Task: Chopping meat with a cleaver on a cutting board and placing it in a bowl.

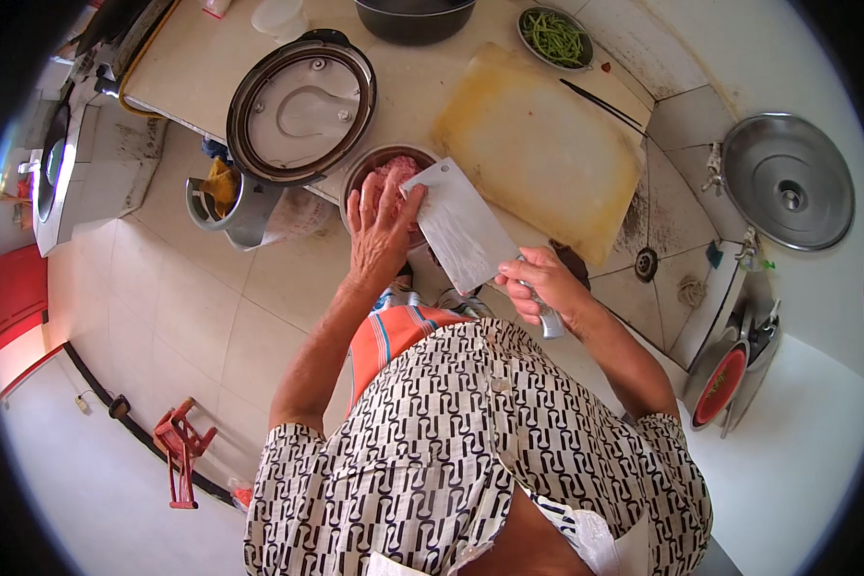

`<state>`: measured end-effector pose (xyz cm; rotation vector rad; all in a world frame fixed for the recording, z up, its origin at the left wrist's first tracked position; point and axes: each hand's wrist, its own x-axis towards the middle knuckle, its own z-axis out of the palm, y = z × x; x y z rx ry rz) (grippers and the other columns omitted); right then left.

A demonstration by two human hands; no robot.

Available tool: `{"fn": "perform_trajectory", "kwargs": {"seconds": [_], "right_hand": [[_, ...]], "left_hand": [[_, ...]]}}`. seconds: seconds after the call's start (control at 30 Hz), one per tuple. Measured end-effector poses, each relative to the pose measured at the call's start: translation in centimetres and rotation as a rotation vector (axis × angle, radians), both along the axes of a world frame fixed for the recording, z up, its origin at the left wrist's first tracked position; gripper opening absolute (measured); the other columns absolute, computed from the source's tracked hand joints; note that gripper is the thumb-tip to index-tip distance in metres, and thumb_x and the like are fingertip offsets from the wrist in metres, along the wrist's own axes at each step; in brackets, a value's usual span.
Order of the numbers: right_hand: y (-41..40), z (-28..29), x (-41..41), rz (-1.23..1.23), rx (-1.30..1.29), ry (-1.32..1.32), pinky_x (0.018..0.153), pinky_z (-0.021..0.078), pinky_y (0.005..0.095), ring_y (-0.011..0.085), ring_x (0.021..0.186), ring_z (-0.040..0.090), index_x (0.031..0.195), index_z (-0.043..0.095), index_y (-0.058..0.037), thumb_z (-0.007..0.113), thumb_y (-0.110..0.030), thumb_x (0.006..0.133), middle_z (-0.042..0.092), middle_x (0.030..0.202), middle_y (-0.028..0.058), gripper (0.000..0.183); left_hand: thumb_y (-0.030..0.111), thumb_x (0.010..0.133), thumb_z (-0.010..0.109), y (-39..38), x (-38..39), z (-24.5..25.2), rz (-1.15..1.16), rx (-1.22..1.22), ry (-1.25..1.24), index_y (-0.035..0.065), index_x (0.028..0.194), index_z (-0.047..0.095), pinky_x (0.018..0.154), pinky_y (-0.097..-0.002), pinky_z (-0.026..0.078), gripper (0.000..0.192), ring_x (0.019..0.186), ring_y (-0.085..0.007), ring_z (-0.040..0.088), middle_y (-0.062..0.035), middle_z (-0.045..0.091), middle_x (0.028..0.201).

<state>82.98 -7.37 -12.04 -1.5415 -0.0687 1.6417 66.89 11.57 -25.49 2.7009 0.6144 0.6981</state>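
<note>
My right hand (540,284) grips the handle of a broad metal cleaver (464,227). The blade slants up and left, its far end over the rim of a metal bowl (347,183). Raw minced meat (397,170) lies in this bowl, partly hidden by my fingers and the blade. My left hand (383,227) reaches over the bowl with fingers apart, some against the meat and the thumb at the blade's left edge. To the right of the bowl lies a yellow-stained cutting board (540,151), bearing only small specks.
Left of the bowl, a large pot lid (299,119) overhangs the counter edge; a waste bin (212,216) stands below. A dark pot (416,21), a plate of green beans (556,37) and black chopsticks (601,106) are farther back. A red stool (183,443) stands at lower left.
</note>
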Motion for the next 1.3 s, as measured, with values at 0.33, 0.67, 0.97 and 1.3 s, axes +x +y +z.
{"fn": "perform_trajectory", "kwargs": {"seconds": [0.33, 0.67, 0.97, 1.3], "right_hand": [[-2.2, 0.6, 1.0, 0.056, 0.115, -0.198, 0.034, 0.0363, 0.0261, 0.0085, 0.036, 0.042, 0.088, 0.052, 0.0018, 0.058, -0.023, 0.095, 0.043, 0.054, -0.0013, 0.027], [-1.5, -2.0, 0.6, 0.254, 0.157, -0.330, 0.035, 0.0369, 0.0258, 0.0080, 0.038, 0.044, 0.088, 0.053, 0.0035, 0.059, -0.025, 0.095, 0.048, 0.055, -0.0003, 0.030], [-2.7, -1.1, 1.1, 0.517, 0.495, -1.747, 0.048, 0.0446, 0.0294, 0.0162, 0.054, 0.058, 0.103, 0.059, -0.0029, 0.065, -0.016, 0.087, 0.059, 0.071, 0.0043, 0.021], [-3.1, -1.1, 5.0, 1.001, 0.373, -2.245, 0.063, 0.0449, 0.0259, 0.0101, 0.072, 0.057, 0.123, 0.057, -0.0113, 0.062, -0.015, 0.088, 0.055, 0.080, -0.0036, 0.036]], "left_hand": [[0.009, 0.076, 0.067, 0.7, -0.2, -0.9, 0.151, -0.098, 0.011, 0.0112, 0.126, 0.055, 0.114, -0.0533, 0.023, 0.052, 0.138, -0.0409, 0.027, -0.0147, 0.036, 0.148], [0.016, 0.078, 0.072, 1.8, 2.9, 0.6, 0.184, -0.451, -0.358, 0.0095, 0.110, 0.061, 0.102, -0.0470, 0.037, 0.034, 0.119, -0.0353, 0.045, -0.0130, 0.056, 0.117], [0.008, 0.078, 0.067, 2.8, 0.0, -2.1, 0.361, -0.354, -0.155, 0.0127, 0.104, 0.064, 0.093, -0.0474, 0.041, 0.027, 0.103, -0.0322, 0.054, -0.0079, 0.061, 0.104], [-0.006, 0.076, 0.054, 1.5, -1.3, 0.4, 0.182, -0.343, -0.208, 0.0118, 0.129, 0.057, 0.099, -0.0454, 0.042, 0.056, 0.114, -0.0338, 0.051, -0.0131, 0.056, 0.125]]}}
